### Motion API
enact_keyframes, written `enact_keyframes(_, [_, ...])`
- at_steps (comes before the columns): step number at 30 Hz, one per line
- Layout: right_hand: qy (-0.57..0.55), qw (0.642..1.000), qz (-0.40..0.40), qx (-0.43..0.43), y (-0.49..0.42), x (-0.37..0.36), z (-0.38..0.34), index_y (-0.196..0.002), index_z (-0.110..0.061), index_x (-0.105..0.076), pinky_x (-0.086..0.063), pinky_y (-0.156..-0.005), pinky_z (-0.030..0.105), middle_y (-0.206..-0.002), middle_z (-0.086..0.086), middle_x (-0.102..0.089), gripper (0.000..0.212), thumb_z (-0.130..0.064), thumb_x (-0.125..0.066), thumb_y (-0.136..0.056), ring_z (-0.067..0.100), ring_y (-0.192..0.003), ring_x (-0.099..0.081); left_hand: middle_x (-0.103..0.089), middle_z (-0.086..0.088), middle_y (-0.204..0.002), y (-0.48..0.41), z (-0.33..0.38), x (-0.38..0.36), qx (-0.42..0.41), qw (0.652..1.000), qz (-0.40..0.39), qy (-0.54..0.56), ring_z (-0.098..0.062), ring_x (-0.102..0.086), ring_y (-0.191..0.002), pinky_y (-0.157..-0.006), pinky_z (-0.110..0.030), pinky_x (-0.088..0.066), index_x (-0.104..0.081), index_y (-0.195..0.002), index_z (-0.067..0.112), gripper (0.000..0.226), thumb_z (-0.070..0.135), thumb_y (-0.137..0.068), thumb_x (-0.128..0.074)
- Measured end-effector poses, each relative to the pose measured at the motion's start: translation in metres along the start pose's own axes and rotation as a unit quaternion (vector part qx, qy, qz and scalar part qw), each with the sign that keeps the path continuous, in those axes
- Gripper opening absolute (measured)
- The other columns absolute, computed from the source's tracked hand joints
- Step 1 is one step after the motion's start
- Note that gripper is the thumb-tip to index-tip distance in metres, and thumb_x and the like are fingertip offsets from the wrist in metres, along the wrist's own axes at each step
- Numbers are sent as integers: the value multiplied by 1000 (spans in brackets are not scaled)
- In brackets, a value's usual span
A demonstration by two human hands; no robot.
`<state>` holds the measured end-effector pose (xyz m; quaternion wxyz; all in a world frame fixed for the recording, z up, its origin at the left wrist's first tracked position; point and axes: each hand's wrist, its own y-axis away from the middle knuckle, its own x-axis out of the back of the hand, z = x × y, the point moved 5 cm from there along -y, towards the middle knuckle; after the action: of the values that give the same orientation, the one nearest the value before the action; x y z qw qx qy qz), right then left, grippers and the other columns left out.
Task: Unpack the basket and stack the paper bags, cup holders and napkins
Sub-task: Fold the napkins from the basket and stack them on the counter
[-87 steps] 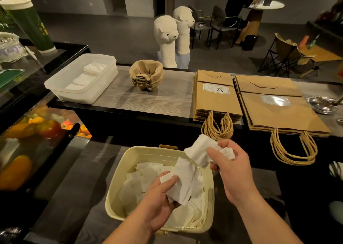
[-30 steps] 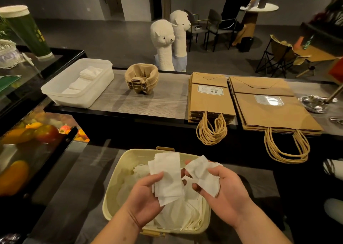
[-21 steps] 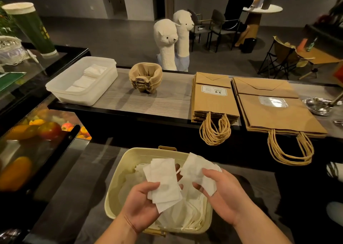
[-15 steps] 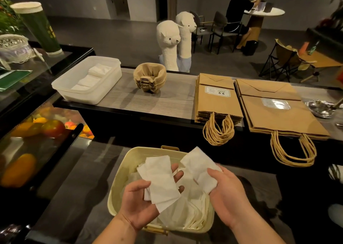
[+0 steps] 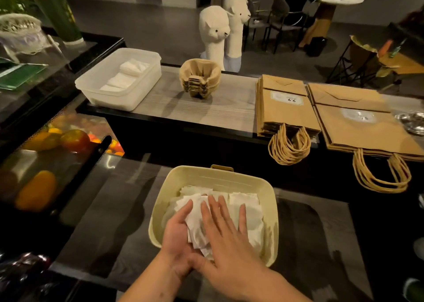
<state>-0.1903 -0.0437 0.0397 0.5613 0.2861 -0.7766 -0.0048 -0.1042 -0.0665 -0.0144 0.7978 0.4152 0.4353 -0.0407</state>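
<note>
The left hand [image 5: 177,234] lies palm up low in the centre of the frame. Only its palm and one straight digit along the paper's left edge show. The rest of its fingers are hidden under the napkin stack [image 5: 195,223], so I cannot tell whether they curl round it. The right hand [image 5: 226,231] covers most of that stack from above, flat, with its fingers [image 5: 242,219] straight and slightly spread, pressing the paper down onto the left palm. The lower end of the stack is lost between the two hands.

The stack sits over the near left part of the cream basket [image 5: 218,176], which stands on the dark lower counter at centre bottom. Its long axis runs from the bottom of the frame toward the top, leaning a little left. The basket is also longer that way, with a tan clasp on its far rim. Loose napkins [image 5: 249,206] lie in it, partly hidden by the hands.

On the raised counter across the middle of the frame, the small paper bags [image 5: 284,108] and the large paper bags [image 5: 358,127] lie flat, with their handles hanging toward the bottom of the frame. The right edge cuts off the large stack. Nested cup holders [image 5: 199,79] stand left of the bags. Further left is a white tub [image 5: 91,88] with folded napkins [image 5: 133,68] in it. Both bag labels are blurred.
</note>
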Motion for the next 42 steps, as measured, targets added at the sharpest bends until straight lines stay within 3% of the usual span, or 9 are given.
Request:
enact_keyframes(3, [13,998,-54,26,-9,-23,-17,-149,-25,35,31,-113,58,-159,-2,41,90,-65,-29,-99,20,-142,46,-67,-21,-130,4,5,22,25,1000,14,4,-40,-67,-111,-102,-54,-47,-64,-135,0,70,50,-88,-57])
enact_keyframes(7, [-164,986,-24,-5,-21,-33,-15,-154,-41,24,25,-117,40,-162,-18,34,83,-60,-37,-101,7,-145,40,-63,-26,-136,16,30,52,-13,999,33,28,-43,-67,-117,-103,-57,-50,-69,-126,-4,63,44,-87,-60])
enact_keyframes(10, [-266,949,20,-168,-34,-37,43,-153,-40,-28,-23,-122,32,-163,-13,-25,61,-50,-52,-99,14,-150,-25,-62,-26,-137,26,60,76,-57,997,42,21,-41,-63,-125,-109,-60,-46,-70,-123,-5,78,42,-63,-89])
enact_keyframes(13, [-200,926,-22,-320,-47,-49,95,-146,-30,-41,-46,-105,37,-149,-2,-45,56,-47,-60,-96,23,-129,-52,-63,-23,-137,32,78,91,-62,996,62,23,-41,-60,-129,-102,-67,-43,-61,-139,6,74,53,-82,-66])
enact_keyframes(23, [-198,924,42,-324,-175,-72,67,-154,-42,-20,-38,-108,52,-161,3,-23,80,-65,-59,-88,35,-142,-31,-62,-29,-136,28,85,86,-30,992,115,31,-44,-56,-131,-107,-57,-42,-54,-140,-2,73,56,-96,-47])
enact_keyframes(27, [-122,952,-40,-279,-200,-97,54,-144,-38,-42,-42,-101,49,-140,5,-44,51,-51,-51,-95,35,-127,-39,-66,-28,-130,29,96,90,-29,991,132,2,-42,-58,-128,-108,-55,-43,-65,-123,-5,68,52,-87,-56])
enact_keyframes(30, [-159,949,11,-271,-202,-99,48,-123,-30,-66,-46,-97,39,-124,4,-61,31,-32,-52,-95,31,-116,-51,-66,-25,-131,29,102,92,-22,990,136,5,-41,-60,-127,-111,-55,-42,-63,-131,-1,67,53,-93,-54])
enact_keyframes(37, [-425,824,137,-349,-145,-63,66,-105,-19,-76,-52,-82,32,-103,-1,-71,25,-37,-77,-88,23,-96,-66,-69,-27,-124,34,102,80,-6,992,122,-6,-40,-73,-105,-103,-54,-45,-67,-121,-6,66,48,-84,-60])
enact_keyframes(42, [-528,743,238,-335,-82,-22,73,-74,-20,-64,-45,-73,36,-72,-4,-62,25,-33,-72,-93,18,-72,-58,-72,-24,-121,29,104,62,-14,992,118,-47,-38,-71,-109,-99,-53,-51,-68,-121,-3,57,44,-92,-55])
